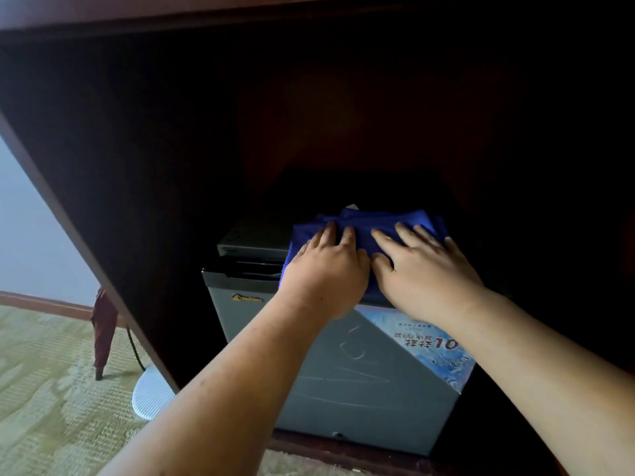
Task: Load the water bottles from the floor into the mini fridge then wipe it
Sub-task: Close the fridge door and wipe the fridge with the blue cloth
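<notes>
Carpeted floor (51, 372) far out to the left of the hands, pale green, patterned. Folded dark red umbrella (103, 324) stands there against the slanting side panel of a dark wooden cabinet (137, 166). White round perforated object (151, 396) lies on the carpet just below it; cannot tell what it is.

Inside the cabinet, mini fridge (343, 383), grey, door closed. Flat grey box (254, 240) sits on the fridge top, just left of the left hand.

Left hand (326, 269): palm down, fingers fairly straight and close together, pressing flat on a blue cloth (374, 219). Cloth is bunched on the fridge top at its front edge, under and beyond both hands.

Right hand (422, 269): right beside the left, thumbs nearly touching, fingers spread wide and flat on the same cloth. Neither hand curls round it. Flat palms likely serve to spread pressure and push the cloth across the top, rather than lift it.

Blue printed sticker (433, 341) covers the door's upper corner, below the right wrist.

No water bottles in view, on the floor or elsewhere. With the door closed and the cloth down, loading looks finished and wiping under way. Door front shows faint streaks and seems not yet wiped.
</notes>
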### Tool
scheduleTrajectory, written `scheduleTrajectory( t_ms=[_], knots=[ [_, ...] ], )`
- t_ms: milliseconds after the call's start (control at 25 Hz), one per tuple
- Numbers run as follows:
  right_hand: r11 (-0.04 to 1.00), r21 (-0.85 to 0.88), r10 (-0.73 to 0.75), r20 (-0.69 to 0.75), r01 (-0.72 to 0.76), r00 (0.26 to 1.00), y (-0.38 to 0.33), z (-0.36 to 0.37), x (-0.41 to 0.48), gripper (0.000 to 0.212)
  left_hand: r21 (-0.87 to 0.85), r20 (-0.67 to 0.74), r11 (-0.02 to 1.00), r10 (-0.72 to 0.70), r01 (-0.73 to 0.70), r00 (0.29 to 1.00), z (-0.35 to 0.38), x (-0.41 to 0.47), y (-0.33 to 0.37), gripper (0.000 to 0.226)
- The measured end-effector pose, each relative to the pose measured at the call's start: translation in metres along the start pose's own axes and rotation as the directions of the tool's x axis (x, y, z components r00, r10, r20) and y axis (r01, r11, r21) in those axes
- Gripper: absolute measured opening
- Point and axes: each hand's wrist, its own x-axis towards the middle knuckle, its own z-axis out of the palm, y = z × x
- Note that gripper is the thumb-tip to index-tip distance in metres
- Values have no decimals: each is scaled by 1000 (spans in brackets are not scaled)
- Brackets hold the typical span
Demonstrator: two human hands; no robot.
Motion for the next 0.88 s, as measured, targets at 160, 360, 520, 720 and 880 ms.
scheduleTrajectory(
  t_ms=[160,360,520,720,880],
  knots=[
    [993,68,-91,-71,96,993,-20,16,-15,59,-96,-129,995,-24,12,991,-3,-43,-26,80],
    [984,22,-160,-338,178,927,-10,47,-51,60,-179,-328,983,-103,45,939,14,-78,-8,67],
    [981,-16,-185,-398,195,899,-1,61,-66,59,-258,-430,964,-171,61,886,31,-98,9,61],
    [974,11,-202,-413,226,888,15,79,-91,71,-446,-548,894,-315,49,775,38,-110,31,43],
    [966,106,-162,-458,234,874,24,92,-104,71,-350,-602,936,-246,26,760,34,-93,41,39]
  ],
)
